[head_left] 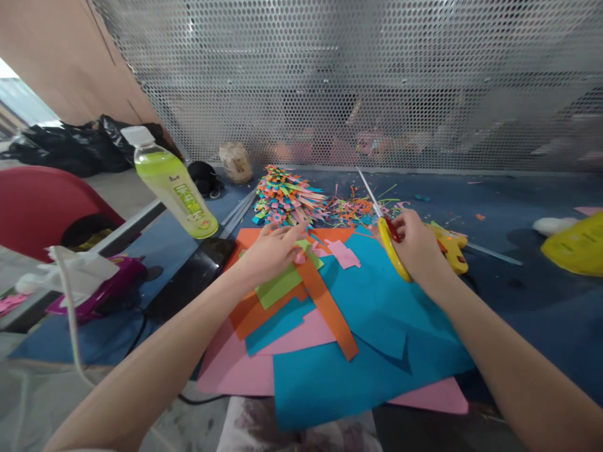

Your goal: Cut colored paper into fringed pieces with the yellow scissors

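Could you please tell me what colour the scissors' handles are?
The scissors' handles are yellow and red, as the head view shows.

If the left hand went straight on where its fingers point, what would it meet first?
Most likely the lower right side of the fringed paper cone, just ahead of the left hand; the depth between them is unclear.

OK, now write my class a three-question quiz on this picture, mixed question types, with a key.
1. Which hand holds the scissors?
2. True or false: the drink bottle has its white cap on.
3. What colour is the long paper strip running from beside the left hand towards the person?
A pink
B orange
C green

Key:
1. The right hand.
2. True.
3. B, orange.
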The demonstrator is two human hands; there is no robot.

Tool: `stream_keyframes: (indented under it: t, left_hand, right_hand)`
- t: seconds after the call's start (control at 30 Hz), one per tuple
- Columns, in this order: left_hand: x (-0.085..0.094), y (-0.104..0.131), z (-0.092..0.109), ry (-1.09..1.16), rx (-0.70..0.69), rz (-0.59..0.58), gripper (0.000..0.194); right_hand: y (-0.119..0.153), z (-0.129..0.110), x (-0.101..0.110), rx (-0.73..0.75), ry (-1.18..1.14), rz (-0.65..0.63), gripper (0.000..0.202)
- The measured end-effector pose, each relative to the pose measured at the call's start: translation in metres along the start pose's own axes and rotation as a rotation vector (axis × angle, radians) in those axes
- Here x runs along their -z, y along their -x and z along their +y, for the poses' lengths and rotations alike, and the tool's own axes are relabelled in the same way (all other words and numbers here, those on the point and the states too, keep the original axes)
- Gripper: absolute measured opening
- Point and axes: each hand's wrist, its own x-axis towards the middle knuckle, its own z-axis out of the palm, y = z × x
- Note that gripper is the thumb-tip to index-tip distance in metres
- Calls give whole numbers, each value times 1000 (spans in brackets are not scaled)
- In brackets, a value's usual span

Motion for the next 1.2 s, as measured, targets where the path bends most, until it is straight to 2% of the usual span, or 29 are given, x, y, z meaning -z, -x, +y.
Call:
stream_keyframes:
  t: [0.07, 0.17, 0.27, 0.5, 0.63, 0.73, 0.87, 0.93, 1.0, 1.07, 1.1, 1.13, 1.2]
  left_hand:
    - [3, 3, 7, 93, -96, -30, 63]
    - [6, 8, 17, 216, -288, -192, 93]
    - [7, 11, 24, 284, -347, -273, 102]
    - [9, 11, 28, 416, -309, -273, 73]
    - [9, 12, 32, 527, -259, -179, 44]
    - [11, 12, 31, 650, -256, -95, 35]
    - [15, 11, 25, 596, -298, -67, 28]
    - [19, 12, 21, 513, -300, -81, 34]
    - [24, 12, 19, 474, -234, -66, 38]
    - [29, 13, 20, 481, -75, -71, 25]
    - [30, 13, 21, 491, 28, -113, 14]
    - [31, 14, 23, 499, 125, -195, 15]
    - [30, 14, 28, 493, 262, -410, 39]
  right_hand:
    - [1, -3, 2, -1, -26, -1, 40]
    - [4, -6, 1, -7, 11, -14, 40]
    - [5, -5, -4, 14, 28, -38, 39]
    - [5, 0, -11, 32, 28, -83, 42]
    - [5, -1, -11, 34, 7, -85, 41]
    - [5, -6, -10, 5, -91, -139, 42]
    - [7, -15, -9, -114, -341, -358, 42]
    - [10, -18, -7, -168, -443, -502, 41]
    - [12, -18, -1, -172, -517, -638, 38]
    - [12, -13, 9, -120, -568, -786, 35]
    - [11, -9, 14, -73, -573, -886, 33]
    - [9, -4, 18, -24, -588, -980, 32]
    - [5, 7, 25, 56, -621, -1155, 35]
